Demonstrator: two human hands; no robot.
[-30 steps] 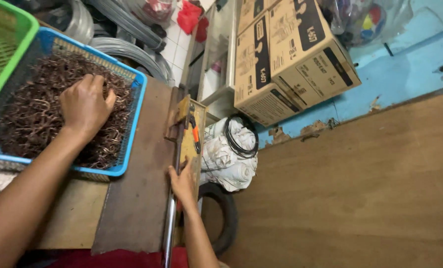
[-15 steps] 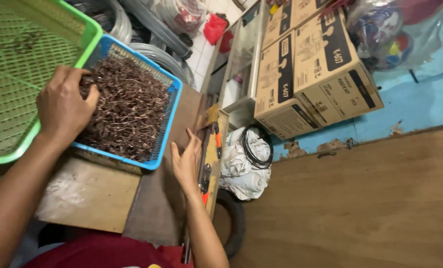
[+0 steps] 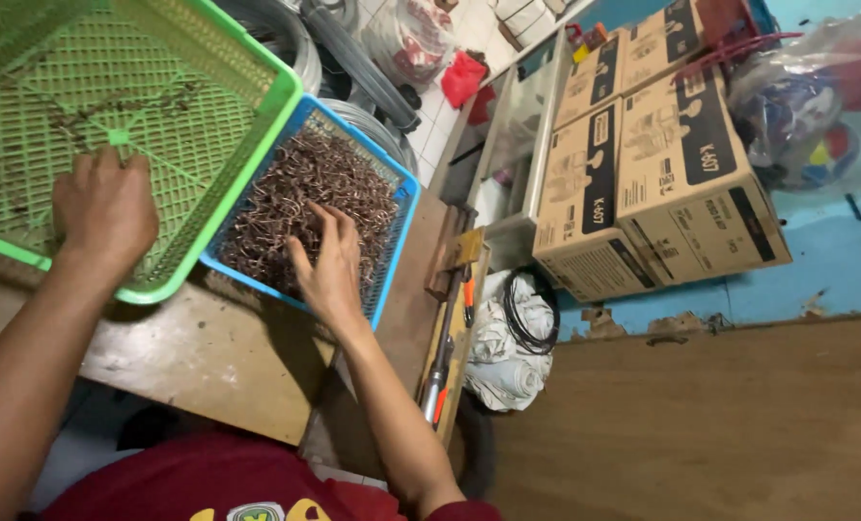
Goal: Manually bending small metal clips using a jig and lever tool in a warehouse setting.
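My left hand (image 3: 102, 207) is inside a green mesh basket (image 3: 247, 164), knuckles up, fingers curled down onto the mesh; what it holds is hidden. A few brown bent wire pieces (image 3: 83, 116) lie scattered on the green mesh. My right hand (image 3: 329, 265) lies with fingers spread on a heap of brown wire pieces (image 3: 295, 183) that fills a blue mesh basket (image 3: 392, 241). The green basket's corner overlaps the blue basket's left side. Both baskets sit on a worn wooden bench (image 3: 208, 357).
A long tool with orange handles (image 3: 445, 357) lies along the bench's right edge. Below it, white bundled cloth with a black cable coil (image 3: 517, 338) sits beside stacked cardboard boxes (image 3: 652, 174). Hoses (image 3: 353, 58) and a red object (image 3: 461, 77) lie beyond. Wooden boarding (image 3: 701, 425) is at right.
My left hand left the brown heap in the blue basket and moved into the green basket. My right hand left the bench's edge and reached onto the heap. The view swung left.
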